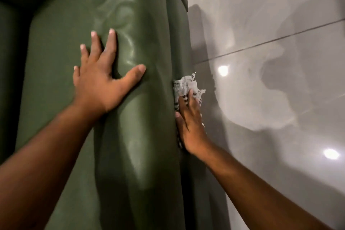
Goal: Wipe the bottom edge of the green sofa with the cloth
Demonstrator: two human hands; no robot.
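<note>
The green sofa (141,136) fills the left and middle of the head view, its padded seat cushion showing pale streaks. My left hand (100,82) lies flat on the cushion with fingers spread, holding nothing. My right hand (190,121) presses a crumpled grey-white patterned cloth (184,86) against the sofa's lower front edge, close to the floor. Part of the cloth pokes out above my fingers and part is hidden under my palm.
Glossy grey floor tiles (280,99) stretch to the right of the sofa, with a dark grout line, two bright light reflections and my shadow on them. The sofa's dark back and arm (11,43) close off the left side.
</note>
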